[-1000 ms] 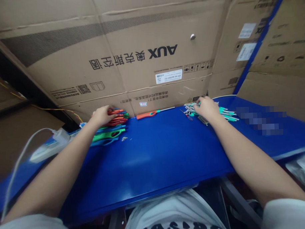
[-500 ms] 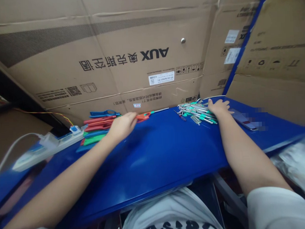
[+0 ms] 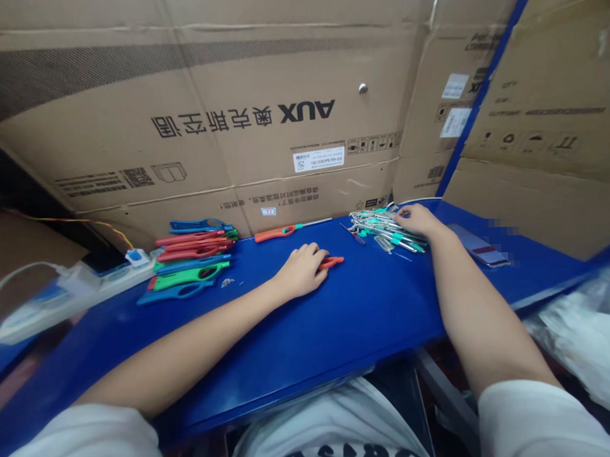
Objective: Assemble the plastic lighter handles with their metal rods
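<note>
A white power strip [image 3: 111, 283] lies beside stacked blue, red and green lighter handles [image 3: 186, 250], followed by an orange utility lighter [image 3: 272, 235] along the cardboard [image 3: 219, 71]. The left hand [image 3: 302, 272] grips an orange handle [image 3: 335, 261] over the blue table [image 3: 349, 340]. Next come heaped green-and-metal nozzles [image 3: 382, 227] at the right hand [image 3: 417, 222], fingers bent, grasp unclear, then a phone [image 3: 478, 244].

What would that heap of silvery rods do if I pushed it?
The silvery rods look stiff, since they appear straight. They'd probably scatter, as they lie overlapping in a loose heap. The glossy blue table may let them slide.
</note>
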Tool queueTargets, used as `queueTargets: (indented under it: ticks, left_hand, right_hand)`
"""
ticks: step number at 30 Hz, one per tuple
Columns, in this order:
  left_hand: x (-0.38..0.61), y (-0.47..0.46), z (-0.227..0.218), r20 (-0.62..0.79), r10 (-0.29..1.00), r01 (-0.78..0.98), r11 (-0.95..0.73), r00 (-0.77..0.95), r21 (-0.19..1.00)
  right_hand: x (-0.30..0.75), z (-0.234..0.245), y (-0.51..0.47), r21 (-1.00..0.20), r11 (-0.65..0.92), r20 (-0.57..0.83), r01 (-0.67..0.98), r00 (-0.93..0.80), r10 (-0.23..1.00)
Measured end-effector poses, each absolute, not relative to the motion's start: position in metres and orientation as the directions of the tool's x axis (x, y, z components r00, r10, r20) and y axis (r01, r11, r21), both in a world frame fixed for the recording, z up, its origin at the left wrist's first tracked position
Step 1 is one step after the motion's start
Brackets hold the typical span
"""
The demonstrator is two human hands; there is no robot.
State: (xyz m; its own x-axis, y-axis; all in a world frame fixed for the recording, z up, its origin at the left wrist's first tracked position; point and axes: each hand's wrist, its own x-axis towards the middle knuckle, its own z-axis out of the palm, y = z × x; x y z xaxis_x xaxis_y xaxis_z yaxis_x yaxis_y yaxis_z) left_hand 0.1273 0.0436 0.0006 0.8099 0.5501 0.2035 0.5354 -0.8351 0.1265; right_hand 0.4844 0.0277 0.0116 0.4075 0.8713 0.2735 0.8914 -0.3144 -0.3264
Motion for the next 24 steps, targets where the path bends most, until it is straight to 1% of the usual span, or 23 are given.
queueTargets:
  ticks: [1, 4, 5, 6, 8, 11, 13, 15, 17, 19, 22, 24]
  left_hand:
    - [0.128, 0.044, 0.001, 0.19, 0.553, 0.521, -0.831, 0.811, 0.194]
    - [0.124, 0.051, 0.002, 0.13, 0.547, 0.438, -0.772, 0.827, 0.461]
    - [0.122, 0.054, 0.003, 0.114, 0.541, 0.411, -0.745, 0.833, 0.526]
    - [0.118, 0.056, 0.005, 0.107, 0.535, 0.394, -0.729, 0.838, 0.559]
    - [0.108, 0.061, 0.009, 0.111, 0.536, 0.401, -0.739, 0.837, 0.541]
    - [0.088, 0.064, 0.015, 0.103, 0.551, 0.461, -0.773, 0.828, 0.435]
    - [0.072, 0.064, 0.018, 0.093, 0.566, 0.496, -0.781, 0.819, 0.378]
    - [0.057, 0.061, 0.019, 0.106, 0.579, 0.513, -0.781, 0.808, 0.355]
    - [0.043, 0.055, 0.018, 0.128, 0.605, 0.522, -0.76, 0.786, 0.387]
    - [0.033, 0.045, 0.015, 0.16, 0.641, 0.526, -0.726, 0.75, 0.442]
    - [0.024, 0.03, 0.009, 0.195, 0.696, 0.534, -0.673, 0.69, 0.512]
    - [0.021, 0.022, 0.004, 0.169, 0.746, 0.542, -0.601, 0.644, 0.588]
  right_hand:
    - [0.484, 0.013, 0.027, -0.341, -0.308, 0.245, 0.888, 0.401, 0.883]
    - [0.482, 0.015, 0.026, -0.368, -0.283, 0.187, 0.886, 0.369, 0.91]
    - [0.48, 0.016, 0.026, -0.369, -0.281, 0.182, 0.886, 0.365, 0.913]
    - [0.479, 0.016, 0.026, -0.367, -0.281, 0.183, 0.887, 0.366, 0.913]
    - [0.476, 0.017, 0.026, -0.357, -0.289, 0.197, 0.888, 0.374, 0.906]
    - [0.472, 0.021, 0.025, -0.339, -0.301, 0.226, 0.891, 0.388, 0.894]
    - [0.469, 0.025, 0.024, -0.33, -0.287, 0.273, 0.899, 0.382, 0.883]
    - [0.463, 0.029, 0.023, -0.328, -0.232, 0.345, 0.916, 0.345, 0.873]
    - [0.454, 0.032, 0.023, -0.329, -0.166, 0.409, 0.93, 0.299, 0.862]
    - [0.441, 0.035, 0.023, -0.324, -0.136, 0.43, 0.936, 0.274, 0.86]
    - [0.421, 0.037, 0.023, -0.295, -0.153, 0.42, 0.943, 0.272, 0.866]
    - [0.412, 0.038, 0.023, -0.277, -0.191, 0.399, 0.942, 0.294, 0.869]
